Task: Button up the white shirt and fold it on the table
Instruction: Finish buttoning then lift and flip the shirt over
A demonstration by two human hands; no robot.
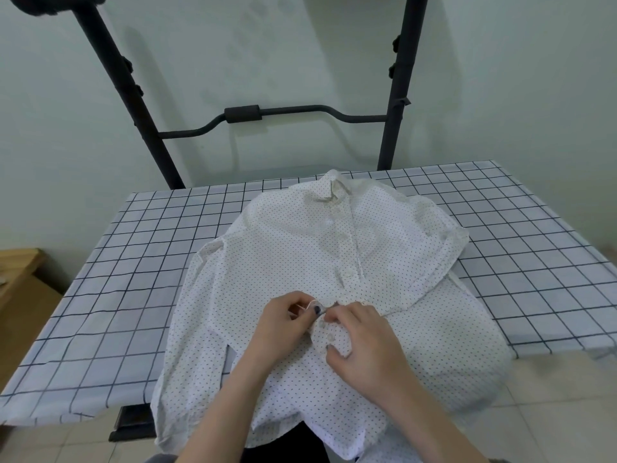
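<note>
Lay front-up on the table (140, 262), the white shirt (273, 262) (white with small dark dots), its long axis running from the far edge toward the near one. Pointed its collar (330, 188) away, toward the black metal frame (150, 128) behind the table; trailed its hem off the table's near edge, hanging toward the tiled floor (551, 412). Ran down the middle, tilted slightly to the right of straight, the button placket (347, 248), the buttons nearest the collar seemingly closed. Folded inward across the shirt's right side, one sleeve (440, 248); rested along the shirt's left edge, the other sleeve.

Met at the placket, partway down from the collar, both hands. Pinched narrow on the fabric edge, the left hand (283, 325), thumb and forefinger drawn together, dark polish on the thumbnail. Curled on a bunched fold of the placket just beside it, the right hand (367, 342), fingers tucked in, with a button (330, 337) showing on the raised cloth between thumb and fingers. Touched or nearly touched at the fingertips, the two hands (the exact buttonhole too small to make out).

Covered the table, a white cloth with a dark grid. Stood left of the table, a wooden piece of furniture (20, 275).
</note>
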